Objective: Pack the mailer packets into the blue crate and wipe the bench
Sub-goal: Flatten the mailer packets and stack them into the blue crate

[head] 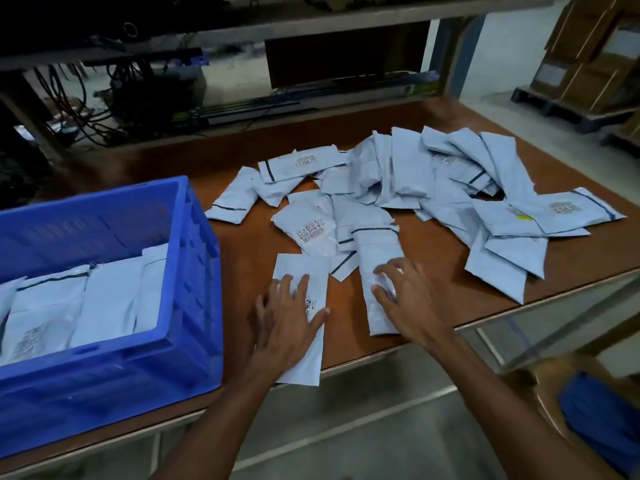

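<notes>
On the near edge of the brown bench (450, 282), head cam: L hand (289, 317) lay flat, fingers spread, pressing on a mailer packet (304, 362) whose lower end overhung the edge. R hand (401, 296), just beside it, had fingers bent & clawed over a long packet (377, 251), thumb & fingertips pinching its top face; packet lay lengthwise, far end under the loose pile (433, 174). Pile spread across mid & right bench, grey-blue packets overlapping, some w/ barcode labels up. Blue crate (194, 271) stood at left, close to the L hand, not touching it. Inside it, packed packets (104, 299) stood on edge in a row. Behind the bench: cables (86, 98) at back left, cardboard boxes (588, 53) at far right.
</notes>
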{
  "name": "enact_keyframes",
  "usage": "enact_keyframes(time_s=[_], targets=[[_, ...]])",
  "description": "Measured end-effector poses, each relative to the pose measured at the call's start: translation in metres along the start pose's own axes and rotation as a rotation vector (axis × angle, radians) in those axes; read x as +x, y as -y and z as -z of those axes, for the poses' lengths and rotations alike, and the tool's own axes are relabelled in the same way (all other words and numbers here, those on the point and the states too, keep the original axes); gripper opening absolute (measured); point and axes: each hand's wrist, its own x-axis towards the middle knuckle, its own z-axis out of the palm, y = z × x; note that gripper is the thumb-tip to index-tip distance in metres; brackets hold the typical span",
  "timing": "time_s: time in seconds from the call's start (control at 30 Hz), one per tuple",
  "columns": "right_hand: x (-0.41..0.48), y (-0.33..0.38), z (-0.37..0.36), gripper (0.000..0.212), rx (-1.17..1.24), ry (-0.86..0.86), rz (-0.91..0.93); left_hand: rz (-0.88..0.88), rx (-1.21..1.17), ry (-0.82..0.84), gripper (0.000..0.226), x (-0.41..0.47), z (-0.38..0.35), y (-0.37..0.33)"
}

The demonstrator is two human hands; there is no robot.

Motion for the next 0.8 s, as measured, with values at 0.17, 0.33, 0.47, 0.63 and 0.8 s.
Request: enact_keyframes(time_s=[0.17,0.33,0.47,0.63,0.8], targets=[[0.030,-0.005,-0.020,0.073,-0.246,0.342,-0.111,-0.022,0.020,0.043,0.075,0.014,-0.025,-0.013],[0.010,-0.008,-0.039,0.084,-0.355,0.286,0.007,0.013,-0.009,0.015,0.066,0.004,-0.026,-0.012],[0.003,-0.005,-0.046,0.080,-0.377,0.266,0.034,0.029,-0.001,0.016,0.060,0.003,-0.028,-0.018],[0.001,0.006,-0.041,0.086,-0.421,0.282,0.028,0.035,-0.054,0.007,0.058,0.003,-0.024,-0.025],[-0.001,0.015,-0.027,0.086,-0.322,0.269,0.029,-0.001,-0.119,0.047,0.059,0.003,-0.004,-0.021]])
